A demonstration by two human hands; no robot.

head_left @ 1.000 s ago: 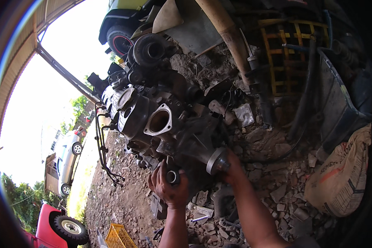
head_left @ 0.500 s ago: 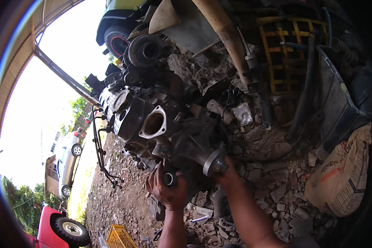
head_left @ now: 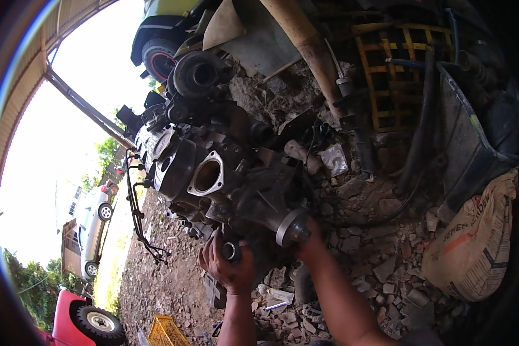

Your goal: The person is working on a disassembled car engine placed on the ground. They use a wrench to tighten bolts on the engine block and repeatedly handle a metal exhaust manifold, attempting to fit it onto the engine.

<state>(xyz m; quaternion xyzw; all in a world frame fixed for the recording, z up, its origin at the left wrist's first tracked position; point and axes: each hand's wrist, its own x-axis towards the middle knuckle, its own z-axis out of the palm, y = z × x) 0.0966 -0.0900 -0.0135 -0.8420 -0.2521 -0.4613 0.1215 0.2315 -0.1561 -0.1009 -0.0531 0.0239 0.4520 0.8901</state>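
A large, dark, greasy engine and gearbox assembly point(head_left: 254, 184) fills the middle of the view. On it are a pale square flange point(head_left: 207, 173) around a round opening and a bright-rimmed round output end point(head_left: 293, 228). My left hand point(head_left: 229, 270) is closed around a short tube end point(head_left: 231, 251) low on the assembly, thumb on one side and fingers on the other. Beside the round output end, my right hand point(head_left: 312, 241) reaches under and behind it against the housing; its fingers are hidden there.
Broken stone and brick rubble point(head_left: 380, 254) covers the ground. A spanner point(head_left: 275, 306) lies near my forearms. At the right are a paper sack point(head_left: 473, 242) and a dark bin point(head_left: 473, 138); a yellow crate point(head_left: 168, 331) sits at lower left. A thick pole point(head_left: 305, 46) leans at the back.
The whole scene sits slightly further left in the picture. Both hands remain at the same places on the assembly.
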